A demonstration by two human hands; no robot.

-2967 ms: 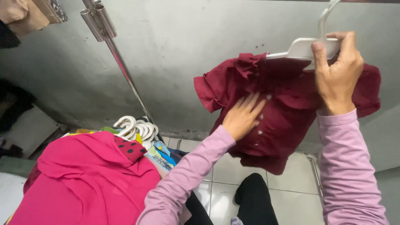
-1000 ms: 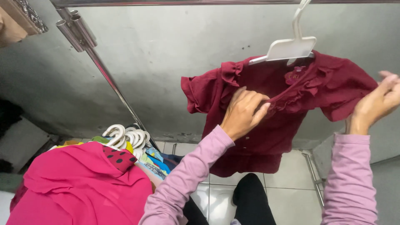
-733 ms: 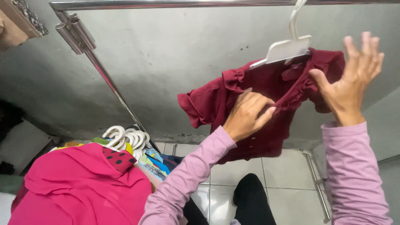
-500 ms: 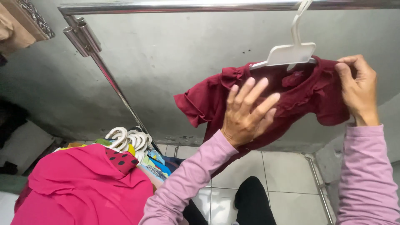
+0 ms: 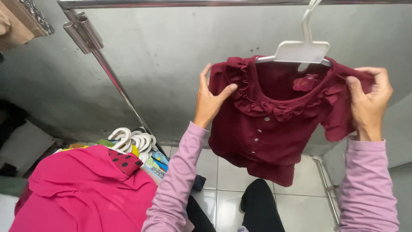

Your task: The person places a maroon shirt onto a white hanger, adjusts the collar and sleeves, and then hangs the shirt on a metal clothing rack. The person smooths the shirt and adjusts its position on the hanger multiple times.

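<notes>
Your left hand (image 5: 210, 101) grips one shoulder of the maroon ruffled blouse (image 5: 274, 129), your right hand (image 5: 370, 103) pinches the other sleeve; it hangs on a white hanger (image 5: 301, 50) from the metal rail (image 5: 193, 4).

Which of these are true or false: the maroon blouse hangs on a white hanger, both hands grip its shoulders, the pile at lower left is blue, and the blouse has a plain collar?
1. The maroon blouse hangs on a white plastic hanger. True.
2. The left hand and right hand each hold a shoulder. True.
3. The garment pile at lower left is blue. False: the pink garment lies on top.
4. The collar is plain. False: the ruffled collar is frilled.
</notes>
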